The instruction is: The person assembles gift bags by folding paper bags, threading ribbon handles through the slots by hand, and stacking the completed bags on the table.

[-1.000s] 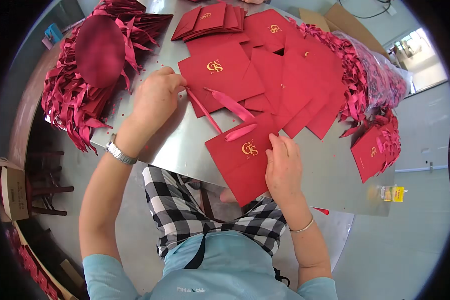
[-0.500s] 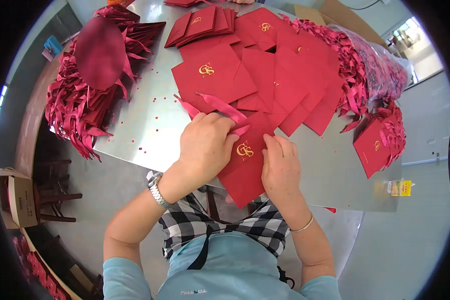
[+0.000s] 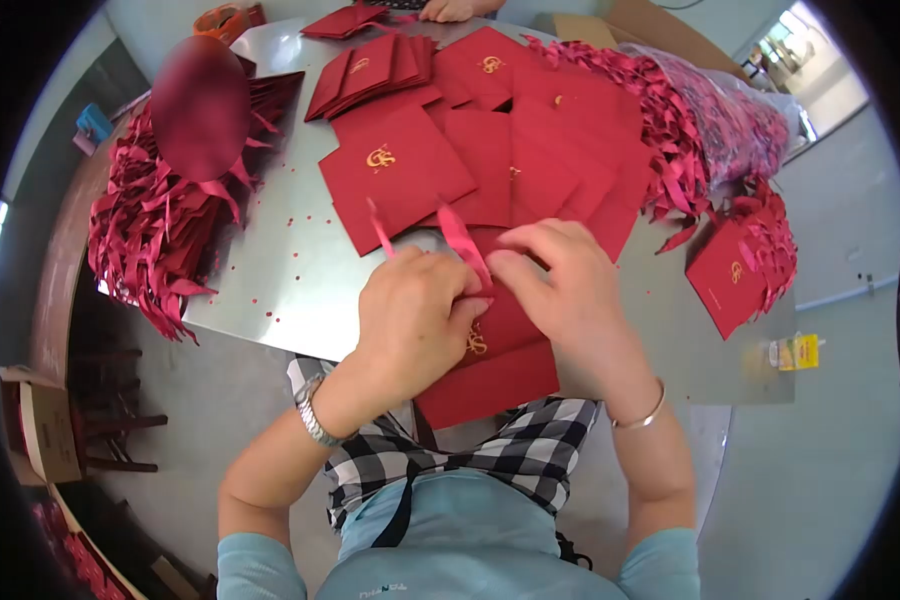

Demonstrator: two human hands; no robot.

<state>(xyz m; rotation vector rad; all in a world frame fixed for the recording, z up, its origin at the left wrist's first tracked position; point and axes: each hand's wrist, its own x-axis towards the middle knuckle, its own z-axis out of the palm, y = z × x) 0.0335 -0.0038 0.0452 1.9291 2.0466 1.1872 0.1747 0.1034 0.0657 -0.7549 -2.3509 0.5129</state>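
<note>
A red paper envelope [image 3: 505,385] with a gold monogram, partly covered by my fingers, lies at the table's front edge, its lower part over my lap. My left hand [image 3: 415,310] is closed, thumb and forefinger pinching a pink ribbon [image 3: 457,238] at the envelope's upper part. One ribbon end stands up above my knuckles, another beside it. Just right of the ribbon, my right hand [image 3: 570,290] is raised over the envelope, thumb and fingers apart with nothing visible between them. Beyond both hands lie overlapping red envelopes [image 3: 400,175] with gold monograms.
Ribboned red envelopes [image 3: 160,235] are heaped at the left, some behind a blurred oval. A plastic bag [image 3: 740,120] of ribboned pieces lies at the right, near a ribboned stack [image 3: 725,275] and yellow packet [image 3: 795,352]. Another person's hand [image 3: 448,10] rests at the far edge.
My right hand has left the envelope's right edge, moving up toward the ribbon, its fingers opening. The envelope has turned and its lower part has swung right. My left hand keeps its pinch.
</note>
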